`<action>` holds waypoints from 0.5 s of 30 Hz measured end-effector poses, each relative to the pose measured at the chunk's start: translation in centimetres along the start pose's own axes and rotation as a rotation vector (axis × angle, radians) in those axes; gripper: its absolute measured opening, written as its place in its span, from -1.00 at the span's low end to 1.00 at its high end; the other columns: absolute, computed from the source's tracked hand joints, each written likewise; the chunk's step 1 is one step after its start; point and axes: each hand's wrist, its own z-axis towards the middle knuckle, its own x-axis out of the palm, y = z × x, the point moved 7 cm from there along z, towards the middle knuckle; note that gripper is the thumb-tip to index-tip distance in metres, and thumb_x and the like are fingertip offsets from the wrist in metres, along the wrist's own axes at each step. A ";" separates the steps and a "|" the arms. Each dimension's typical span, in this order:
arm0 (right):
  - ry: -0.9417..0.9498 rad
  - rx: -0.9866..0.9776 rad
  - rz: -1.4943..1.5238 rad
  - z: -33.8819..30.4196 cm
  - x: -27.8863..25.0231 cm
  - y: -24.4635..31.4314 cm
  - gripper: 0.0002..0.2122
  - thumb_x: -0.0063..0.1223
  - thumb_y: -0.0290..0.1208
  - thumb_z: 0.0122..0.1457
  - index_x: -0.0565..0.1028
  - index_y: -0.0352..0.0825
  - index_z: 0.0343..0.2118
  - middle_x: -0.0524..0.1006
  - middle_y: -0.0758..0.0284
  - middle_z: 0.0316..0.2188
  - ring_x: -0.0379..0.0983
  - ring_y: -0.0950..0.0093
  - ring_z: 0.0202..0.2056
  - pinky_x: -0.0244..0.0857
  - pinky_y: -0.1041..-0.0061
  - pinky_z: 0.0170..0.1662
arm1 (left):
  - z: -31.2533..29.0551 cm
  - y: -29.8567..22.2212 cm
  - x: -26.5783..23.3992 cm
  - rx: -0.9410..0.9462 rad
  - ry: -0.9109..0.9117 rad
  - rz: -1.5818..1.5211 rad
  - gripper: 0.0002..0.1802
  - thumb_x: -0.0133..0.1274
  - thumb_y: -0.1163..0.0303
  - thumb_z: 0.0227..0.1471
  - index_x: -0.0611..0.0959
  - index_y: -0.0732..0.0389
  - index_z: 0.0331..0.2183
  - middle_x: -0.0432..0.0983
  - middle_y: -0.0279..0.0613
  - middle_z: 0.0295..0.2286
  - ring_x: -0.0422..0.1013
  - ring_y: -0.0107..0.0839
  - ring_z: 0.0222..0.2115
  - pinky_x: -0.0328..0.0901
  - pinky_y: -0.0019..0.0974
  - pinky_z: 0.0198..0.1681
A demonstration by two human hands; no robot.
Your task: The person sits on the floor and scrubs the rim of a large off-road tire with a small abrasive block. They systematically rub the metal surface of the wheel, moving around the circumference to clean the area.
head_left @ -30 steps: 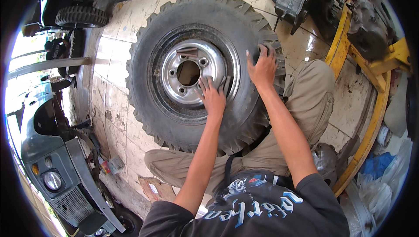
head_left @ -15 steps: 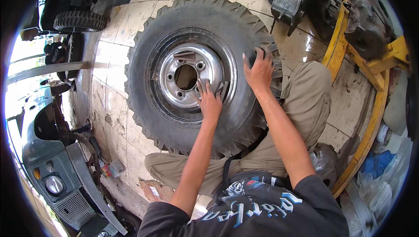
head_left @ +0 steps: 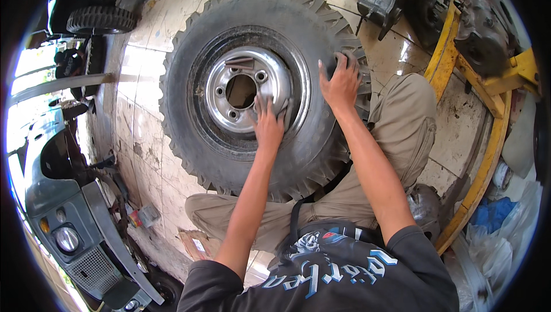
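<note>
Knobby off-road tyre on a silver steel rim, lying across the person's lap, centre of frame, over a tiled floor. Left hand: fingers spread flat on the rim's lower right edge. Right hand: fingers apart, curled over the tyre's right sidewall. Yellow steel frame, right. Grey vehicle front, lower left.

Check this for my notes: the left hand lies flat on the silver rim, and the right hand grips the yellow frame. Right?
Not quite. The head view shows the right hand on the tyre, fingers over its tread edge, not on the yellow frame, which lies apart to the right. The left hand does lie flat on the silver rim.
</note>
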 end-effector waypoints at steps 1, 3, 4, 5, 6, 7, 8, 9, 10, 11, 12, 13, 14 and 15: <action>0.002 -0.015 0.011 -0.2 -0.1 0.4 -0.51 0.17 -0.06 0.21 0.39 -0.26 0.07 0.34 0.15 0.14 0.27 0.12 0.20 0.18 -0.09 0.16 | 1.1 -0.6 0.0 -0.013 -0.026 0.005 -0.22 0.06 0.14 0.21 0.25 0.31 0.32 0.02 0.12 0.36 -0.11 0.00 0.41 -0.28 0.32 0.40; -0.004 -0.043 0.035 -0.4 0.2 1.2 -0.51 0.17 -0.06 0.21 0.38 -0.26 0.07 0.34 0.16 0.14 0.27 0.12 0.20 0.18 -0.08 0.16 | 3.3 -1.3 0.2 -0.031 -0.084 0.017 -0.21 0.05 0.13 0.21 0.23 0.31 0.33 0.02 0.12 0.36 -0.11 0.01 0.41 -0.27 0.30 0.40; -0.004 -0.039 0.038 -0.3 0.3 0.9 -0.51 0.17 -0.06 0.21 0.38 -0.26 0.07 0.34 0.16 0.15 0.27 0.12 0.20 0.18 -0.08 0.16 | 4.0 -1.7 0.4 -0.048 -0.080 0.018 -0.20 0.04 0.12 0.23 0.21 0.31 0.34 0.07 0.12 0.35 -0.10 0.01 0.40 -0.27 0.27 0.41; -0.003 -0.036 0.042 -0.3 0.4 0.7 -0.51 0.17 -0.06 0.21 0.38 -0.26 0.07 0.34 0.16 0.15 0.27 0.12 0.20 0.18 -0.08 0.16 | 3.6 -1.7 0.5 -0.038 -0.055 0.005 -0.21 0.04 0.14 0.22 0.21 0.31 0.34 0.08 0.11 0.35 -0.10 0.01 0.40 -0.27 0.27 0.41; -0.002 -0.034 0.046 -0.4 0.5 0.6 -0.51 0.17 -0.06 0.21 0.38 -0.26 0.07 0.34 0.16 0.15 0.27 0.11 0.21 0.18 -0.08 0.16 | 2.5 -1.3 0.2 -0.028 -0.031 -0.008 -0.21 0.04 0.15 0.22 0.20 0.30 0.34 0.09 0.10 0.34 -0.10 0.01 0.40 -0.27 0.27 0.41; 0.000 -0.021 0.034 -0.4 0.3 0.1 -0.52 0.17 -0.06 0.21 0.38 -0.26 0.07 0.34 0.16 0.15 0.27 0.11 0.21 0.18 -0.08 0.16 | 1.5 -1.2 0.2 -0.009 -0.002 -0.024 -0.21 0.04 0.16 0.22 0.20 0.30 0.34 0.10 0.09 0.34 -0.09 0.01 0.40 -0.27 0.27 0.41; 0.003 -0.013 0.033 -0.4 0.1 0.2 -0.52 0.17 -0.07 0.21 0.39 -0.27 0.07 0.34 0.16 0.15 0.27 0.11 0.21 0.18 -0.08 0.16 | -0.2 0.0 0.4 -0.001 -0.001 -0.039 -0.23 0.04 0.20 0.22 0.21 0.28 0.34 0.09 0.06 0.35 -0.08 -0.03 0.41 -0.28 0.28 0.41; -0.003 0.003 0.022 -0.1 -0.2 -0.2 -0.52 0.18 -0.07 0.21 0.39 -0.27 0.07 0.34 0.16 0.15 0.27 0.11 0.21 0.17 -0.08 0.16 | -1.4 0.7 0.6 -0.001 0.029 -0.019 -0.23 0.04 0.20 0.22 0.22 0.27 0.34 0.09 0.05 0.35 -0.08 -0.04 0.41 -0.28 0.27 0.41; -0.008 0.000 0.020 0.1 -0.4 -0.2 -0.52 0.17 -0.07 0.21 0.39 -0.27 0.07 0.34 0.16 0.15 0.26 0.11 0.21 0.17 -0.08 0.17 | -2.3 1.4 0.2 -0.006 0.050 0.005 -0.24 0.03 0.20 0.22 0.22 0.27 0.34 0.09 0.05 0.35 -0.08 -0.05 0.41 -0.28 0.27 0.41; -0.006 -0.011 0.020 0.0 -0.3 -0.1 -0.52 0.17 -0.07 0.21 0.39 -0.27 0.07 0.34 0.16 0.15 0.26 0.10 0.22 0.16 -0.07 0.17 | -2.7 1.9 0.0 -0.023 0.068 0.029 -0.24 0.03 0.20 0.22 0.22 0.26 0.34 0.09 0.05 0.35 -0.08 -0.06 0.41 -0.28 0.26 0.42; -0.005 -0.021 0.019 0.1 -0.1 0.0 -0.52 0.17 -0.07 0.21 0.39 -0.27 0.07 0.34 0.16 0.16 0.26 0.10 0.22 0.16 -0.07 0.18 | -2.3 1.6 -0.1 0.000 0.038 0.065 -0.24 0.03 0.21 0.21 0.22 0.27 0.34 0.10 0.07 0.35 -0.06 -0.08 0.40 -0.27 0.23 0.42; -0.003 -0.017 0.021 0.2 -0.1 0.1 -0.52 0.17 -0.08 0.21 0.39 -0.28 0.07 0.34 0.15 0.15 0.25 0.10 0.22 0.15 -0.06 0.19 | -1.8 1.0 -0.2 0.015 0.012 0.039 -0.23 0.04 0.21 0.21 0.22 0.28 0.34 0.10 0.08 0.34 -0.05 -0.07 0.40 -0.26 0.22 0.42; 0.006 -0.013 0.025 0.0 -0.1 0.4 -0.52 0.17 -0.08 0.21 0.39 -0.28 0.07 0.34 0.15 0.15 0.25 0.10 0.22 0.14 -0.06 0.19 | -0.9 0.4 -0.1 0.024 -0.011 0.015 -0.23 0.04 0.21 0.20 0.23 0.30 0.33 0.11 0.09 0.34 -0.04 -0.07 0.39 -0.25 0.21 0.42; 0.015 -0.009 0.029 -0.1 0.0 0.6 -0.52 0.17 -0.08 0.21 0.39 -0.28 0.07 0.34 0.15 0.15 0.25 0.10 0.22 0.13 -0.06 0.20 | 0.3 -0.4 0.0 0.033 -0.033 -0.008 -0.23 0.05 0.21 0.20 0.23 0.31 0.33 0.12 0.10 0.34 -0.03 -0.06 0.39 -0.24 0.19 0.42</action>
